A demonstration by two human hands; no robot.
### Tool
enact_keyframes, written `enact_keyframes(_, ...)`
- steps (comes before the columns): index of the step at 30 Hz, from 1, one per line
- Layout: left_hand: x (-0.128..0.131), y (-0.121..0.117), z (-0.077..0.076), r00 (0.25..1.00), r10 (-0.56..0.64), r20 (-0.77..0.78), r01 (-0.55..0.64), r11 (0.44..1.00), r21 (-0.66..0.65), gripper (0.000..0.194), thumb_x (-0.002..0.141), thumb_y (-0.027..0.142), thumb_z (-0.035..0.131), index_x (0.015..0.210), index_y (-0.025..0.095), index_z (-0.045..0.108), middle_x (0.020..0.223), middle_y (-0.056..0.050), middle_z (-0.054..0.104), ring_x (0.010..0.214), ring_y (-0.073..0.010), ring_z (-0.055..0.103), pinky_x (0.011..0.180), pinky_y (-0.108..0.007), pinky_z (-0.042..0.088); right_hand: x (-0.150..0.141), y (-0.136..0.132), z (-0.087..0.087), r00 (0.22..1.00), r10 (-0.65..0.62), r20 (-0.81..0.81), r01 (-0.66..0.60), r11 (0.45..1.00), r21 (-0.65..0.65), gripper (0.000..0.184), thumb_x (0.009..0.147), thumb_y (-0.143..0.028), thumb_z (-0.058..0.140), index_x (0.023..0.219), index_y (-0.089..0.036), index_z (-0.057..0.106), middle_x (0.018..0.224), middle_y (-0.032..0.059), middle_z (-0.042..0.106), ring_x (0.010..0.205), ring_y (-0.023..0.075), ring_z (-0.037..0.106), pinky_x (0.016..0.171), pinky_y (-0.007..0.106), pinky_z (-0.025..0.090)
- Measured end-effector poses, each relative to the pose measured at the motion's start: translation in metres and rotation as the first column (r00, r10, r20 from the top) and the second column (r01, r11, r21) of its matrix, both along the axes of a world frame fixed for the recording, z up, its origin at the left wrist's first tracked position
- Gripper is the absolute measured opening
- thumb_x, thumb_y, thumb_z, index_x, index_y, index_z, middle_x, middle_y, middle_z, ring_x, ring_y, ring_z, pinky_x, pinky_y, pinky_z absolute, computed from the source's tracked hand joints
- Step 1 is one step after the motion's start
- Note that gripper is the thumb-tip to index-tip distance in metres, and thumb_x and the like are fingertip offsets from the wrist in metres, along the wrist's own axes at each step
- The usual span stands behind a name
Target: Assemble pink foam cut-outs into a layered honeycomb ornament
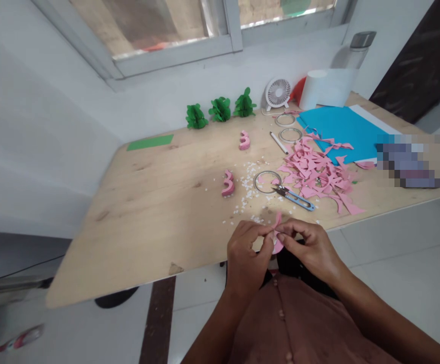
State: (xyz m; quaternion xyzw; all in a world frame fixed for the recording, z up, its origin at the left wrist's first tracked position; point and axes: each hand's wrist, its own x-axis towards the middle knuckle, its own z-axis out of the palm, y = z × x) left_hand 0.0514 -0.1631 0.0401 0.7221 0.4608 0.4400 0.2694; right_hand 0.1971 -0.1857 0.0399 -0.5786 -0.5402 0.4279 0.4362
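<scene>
Both hands meet at the table's front edge around a curved pink paper piece (278, 246). My left hand (248, 253) pinches its left side between thumb and fingers. On the other side, my right hand (310, 245) grips it with thumb and fingertips. The fingers cover the middle of the piece. Just beyond the hands lie blue-handled thread snips (295, 197), their blades touching a ring of tape (256, 188). Small white bits (244, 202) are scattered around there. Two stacks of pink curved cutouts, a near one (227, 184) and a far one (244, 140), rest further left.
Pink paper scraps (314, 172) heap on the right, beside blue sheets (341, 126). A white marker (279, 143) lies behind the snips. Green paper shapes (220, 109), a small fan (278, 93) and a white roll (314, 88) stand along the wall. A green strip (150, 142) lies back left.
</scene>
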Motion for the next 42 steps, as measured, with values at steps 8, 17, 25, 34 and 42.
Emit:
enact_keyframes(8, -0.001, -0.001, -0.002, 0.997, -0.003, 0.082, 0.016, 0.987, -0.161, 0.012, 0.076, 0.012, 0.061, 0.078, 0.020, 0.069, 0.076, -0.001, 0.069, 0.074, -0.0146, 0.064, 0.070, -0.028, 0.051, 0.002, 0.000, 0.000, 0.999, -0.004, -0.036, 0.002, 0.999, -0.038, 0.018, 0.078, -0.032, 0.061, 0.068, -0.018, 0.064, 0.057, -0.0024, 0.053, 0.055, 0.0123, 0.048, 0.054, 0.024, 0.039)
enact_keyframes(17, -0.002, 0.000, -0.001, 0.993, 0.002, 0.119, 0.026, 0.973, -0.229, 0.011, 0.076, 0.013, 0.061, 0.077, 0.020, 0.070, 0.075, -0.001, 0.069, 0.070, -0.0141, 0.064, 0.068, -0.028, 0.051, 0.003, -0.001, -0.002, 1.000, 0.005, -0.024, -0.006, 1.000, -0.030, 0.017, 0.079, -0.032, 0.061, 0.071, -0.018, 0.067, 0.056, -0.0024, 0.052, 0.054, 0.0119, 0.046, 0.053, 0.024, 0.038)
enact_keyframes(25, 0.000, 0.003, -0.008, 0.991, 0.030, 0.130, 0.006, 0.964, -0.265, 0.010, 0.077, 0.017, 0.059, 0.076, 0.018, 0.068, 0.073, -0.001, 0.068, 0.072, -0.0149, 0.063, 0.069, -0.028, 0.050, 0.004, 0.000, -0.004, 0.994, -0.019, -0.111, 0.010, 0.997, -0.082, 0.019, 0.077, -0.035, 0.064, 0.072, -0.017, 0.068, 0.061, -0.0008, 0.057, 0.057, 0.0129, 0.050, 0.054, 0.025, 0.040)
enact_keyframes(34, 0.007, 0.028, -0.028, 0.996, 0.076, 0.040, -0.061, 0.954, -0.293, 0.013, 0.075, 0.023, 0.062, 0.065, 0.017, 0.066, 0.057, 0.002, 0.063, 0.056, -0.0119, 0.055, 0.057, -0.023, 0.045, 0.011, -0.001, -0.008, 0.941, -0.149, -0.305, 0.097, 0.979, -0.178, 0.022, 0.073, -0.039, 0.069, 0.074, -0.017, 0.067, 0.069, 0.0008, 0.063, 0.062, 0.0140, 0.055, 0.060, 0.026, 0.044)
enact_keyframes(42, 0.002, 0.027, -0.040, 0.996, 0.082, 0.024, -0.073, 0.963, -0.259, 0.011, 0.075, 0.021, 0.061, 0.070, 0.018, 0.070, 0.067, -0.001, 0.068, 0.064, -0.0142, 0.061, 0.061, -0.025, 0.047, 0.012, 0.003, -0.012, 0.934, -0.234, -0.269, 0.199, 0.968, -0.154, 0.022, 0.073, -0.039, 0.068, 0.078, -0.018, 0.069, 0.073, 0.0027, 0.066, 0.065, 0.0159, 0.057, 0.061, 0.027, 0.045)
